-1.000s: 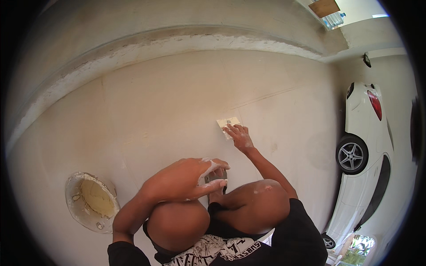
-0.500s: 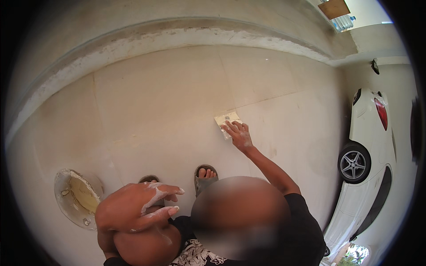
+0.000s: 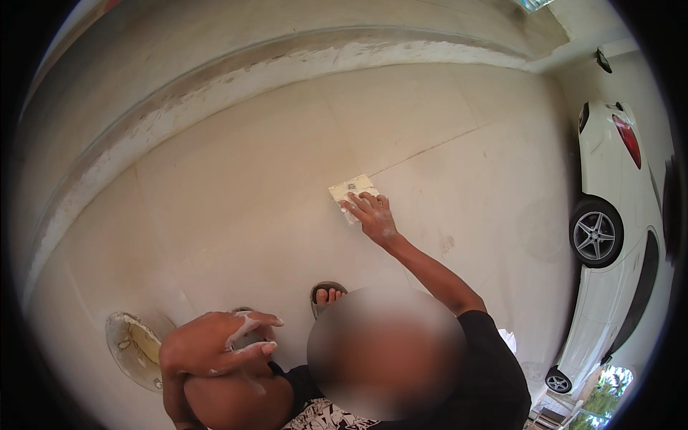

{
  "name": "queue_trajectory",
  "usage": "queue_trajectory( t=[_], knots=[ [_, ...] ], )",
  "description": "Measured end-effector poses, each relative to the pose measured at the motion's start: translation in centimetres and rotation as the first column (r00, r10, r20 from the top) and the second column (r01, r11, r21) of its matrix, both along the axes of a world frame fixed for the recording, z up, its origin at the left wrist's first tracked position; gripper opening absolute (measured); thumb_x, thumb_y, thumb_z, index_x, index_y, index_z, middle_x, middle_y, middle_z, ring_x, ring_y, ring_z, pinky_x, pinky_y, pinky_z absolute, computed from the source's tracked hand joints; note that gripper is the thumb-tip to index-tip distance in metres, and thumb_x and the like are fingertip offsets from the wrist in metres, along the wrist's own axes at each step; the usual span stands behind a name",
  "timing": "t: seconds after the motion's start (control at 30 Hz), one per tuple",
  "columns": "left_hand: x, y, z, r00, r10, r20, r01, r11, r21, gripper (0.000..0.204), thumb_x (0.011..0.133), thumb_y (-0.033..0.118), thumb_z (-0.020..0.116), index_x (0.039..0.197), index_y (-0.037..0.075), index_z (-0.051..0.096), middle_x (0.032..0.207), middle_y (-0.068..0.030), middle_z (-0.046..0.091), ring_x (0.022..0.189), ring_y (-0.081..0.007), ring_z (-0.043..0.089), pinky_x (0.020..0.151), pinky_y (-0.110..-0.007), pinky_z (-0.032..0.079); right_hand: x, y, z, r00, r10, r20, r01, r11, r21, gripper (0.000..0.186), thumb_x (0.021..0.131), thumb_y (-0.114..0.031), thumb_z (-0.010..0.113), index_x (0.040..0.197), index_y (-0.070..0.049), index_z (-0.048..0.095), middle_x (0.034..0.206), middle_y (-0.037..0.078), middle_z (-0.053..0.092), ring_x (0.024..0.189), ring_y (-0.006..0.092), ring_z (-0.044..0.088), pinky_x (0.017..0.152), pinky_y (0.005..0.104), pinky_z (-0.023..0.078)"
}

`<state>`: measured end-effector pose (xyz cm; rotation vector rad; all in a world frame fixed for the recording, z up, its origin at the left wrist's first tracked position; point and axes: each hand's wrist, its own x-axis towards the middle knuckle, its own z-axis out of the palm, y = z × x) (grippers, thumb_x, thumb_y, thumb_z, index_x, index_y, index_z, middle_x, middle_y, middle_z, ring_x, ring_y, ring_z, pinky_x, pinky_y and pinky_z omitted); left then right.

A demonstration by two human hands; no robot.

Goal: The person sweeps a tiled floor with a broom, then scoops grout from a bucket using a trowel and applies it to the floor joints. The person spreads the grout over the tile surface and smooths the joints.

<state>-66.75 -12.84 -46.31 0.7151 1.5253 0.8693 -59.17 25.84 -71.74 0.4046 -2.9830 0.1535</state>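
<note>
Under my right hand (image 3: 369,215), a flat square spreader (image 3: 351,188) coated in cream paste lies against the tiled floor (image 3: 236,186). Its edge is by a dark joint line between tiles, and my fingers press over its back. My left hand (image 3: 233,337), smeared with white paste, hangs over my bent knee, with thumb and fingers apart and nothing between them. To its left stands a round tub (image 3: 127,358) with yellowish paste inside and dried paste on its rim; my left knee and arm are close to it.
My sandalled foot (image 3: 328,295) is on the tiles in front of me. A raised ledge (image 3: 301,61) with rough plaster edging curves along the far side. A white car (image 3: 609,287) is parked at the right. A blurred round patch covers part of the lower middle.
The view has shifted, so the car and tub sit differently in it. My right hand and the spreader have moved slightly left along the floor. My left hand stays at the knee.
</note>
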Motion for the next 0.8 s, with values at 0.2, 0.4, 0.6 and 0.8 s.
queue_trajectory(
  t=[0.2,0.4,0.6,0.8],
  knots=[
    [-0.1,-1.6,3.2,0.990,-0.107,-0.086,0.101,0.992,-0.072,0.047,0.099,0.038,0.047,0.131,0.003,0.048,0.119,-0.0140,0.062,0.106,-0.0289,0.061,0.090,-0.038,0.048,1.1,0.2,0.9,0.995,0.023,0.096,-0.036,0.989,0.140,0.065,0.076,-0.002,0.057,0.136,-0.024,0.050,0.138,0.003,0.051,0.112,0.0224,0.053,0.092,0.0435,0.037],
    [2.9,-3.5,1.8,0.997,-0.007,-0.073,0.015,0.993,0.113,0.047,0.095,0.034,0.052,0.130,0.003,0.050,0.117,-0.0171,0.063,0.109,-0.0295,0.060,0.092,-0.041,0.048,2.1,-0.1,0.7,0.992,0.039,0.124,-0.064,0.977,0.205,0.062,0.082,-0.006,0.055,0.139,-0.026,0.043,0.135,0.000,0.051,0.117,0.0189,0.050,0.090,0.0427,0.038],
    [3.0,-5.6,3.7,0.998,0.025,-0.062,-0.017,0.991,0.131,0.048,0.095,0.036,0.050,0.129,0.002,0.051,0.122,-0.0183,0.060,0.113,-0.0298,0.058,0.096,-0.039,0.045,3.6,-0.9,0.6,0.985,-0.018,0.174,-0.017,0.981,0.196,0.065,0.080,-0.004,0.054,0.140,-0.026,0.042,0.137,0.000,0.049,0.118,0.0194,0.050,0.090,0.0427,0.038],
    [3.1,-6.6,4.2,0.989,-0.047,-0.139,0.068,0.987,0.146,0.051,0.095,0.039,0.048,0.131,0.003,0.048,0.119,-0.0202,0.061,0.112,-0.0335,0.058,0.094,-0.041,0.046,2.0,-0.5,2.1,0.985,-0.010,0.172,-0.008,0.995,0.104,0.064,0.079,-0.002,0.054,0.138,-0.026,0.046,0.136,0.002,0.052,0.118,0.0221,0.050,0.094,0.0451,0.035]
  ],
)
